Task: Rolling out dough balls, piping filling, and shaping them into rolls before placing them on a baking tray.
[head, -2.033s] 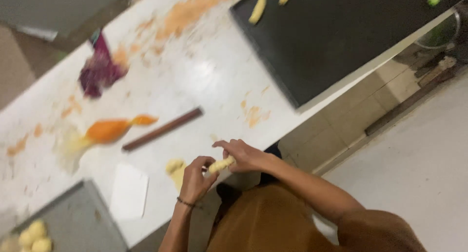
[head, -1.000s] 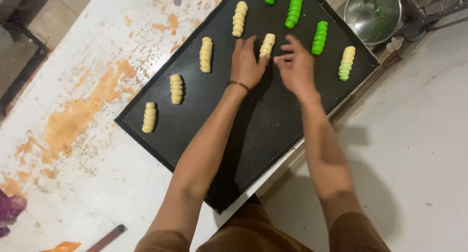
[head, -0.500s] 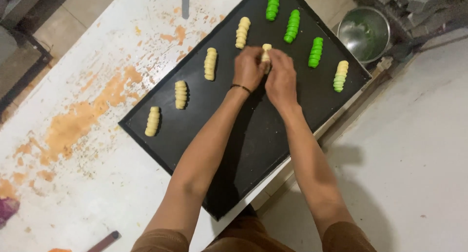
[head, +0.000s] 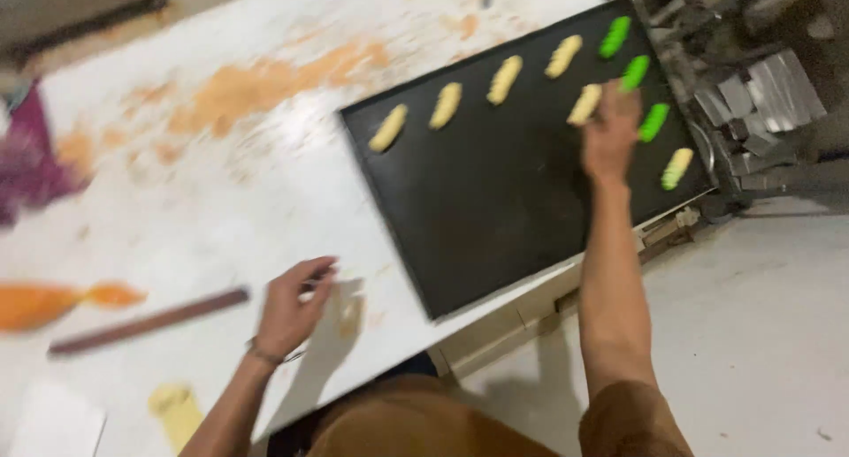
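A black baking tray [head: 495,209] lies on the white table and carries a row of ridged yellow dough pieces [head: 447,105] and several green ones [head: 634,72]. My right hand [head: 610,134] reaches far over the tray, its fingers against a yellow piece [head: 585,103] beside the green ones. The blur hides whether it grips that piece. My left hand [head: 296,302] hovers low over the table left of the tray with its fingers apart and nothing in it. Just right of it, a small pale dough bit [head: 350,316] lies on the table.
An orange piping bag [head: 53,302] and a long brown stick [head: 150,320] lie left of my left hand. There is a yellow dough lump [head: 177,404] near the front edge, a purple thing [head: 31,161] at far left and metal items [head: 752,86] beyond the tray's right end. Orange smears [head: 265,77] stain the table.
My left hand has left the tray and come back to the table near the front edge. My right hand stays by the yellow piece. The view has swung left.
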